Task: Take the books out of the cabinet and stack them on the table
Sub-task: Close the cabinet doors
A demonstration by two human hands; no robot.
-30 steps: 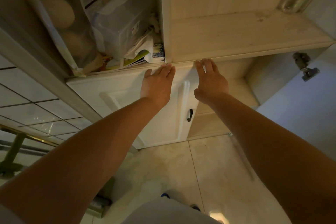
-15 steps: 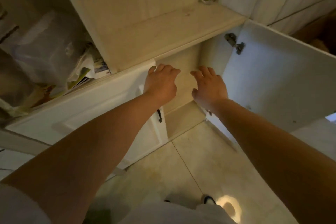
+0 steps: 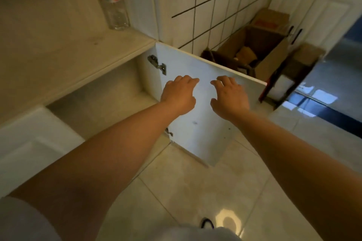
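At the far left we see the closed white cabinet door, and just right of it the open lower compartment of the cabinet, whose pale wooden floor and back wall show bare from this angle; no books are visible to us anywhere in this view, so we cannot tell where they are. Above that compartment runs a wooden shelf, and toward its right end stands a clear plastic bottle with a red and white label, upright. Further right, the open white cabinet door swings outward on a metal hinge near its top inner corner (a second hinge shows lower down, partly behind the forearm). Our left hand is held in front of that door's inner face with its fingers loosely curled and nothing between them; whether the fingertips touch the panel we cannot tell. Our right hand is just beside it, apart from the left, fingers likewise relaxed, spread a little and holding nothing. Beyond the door, against the tiled wall, sits an open cardboard box on the glossy floor, with another closed box behind it.
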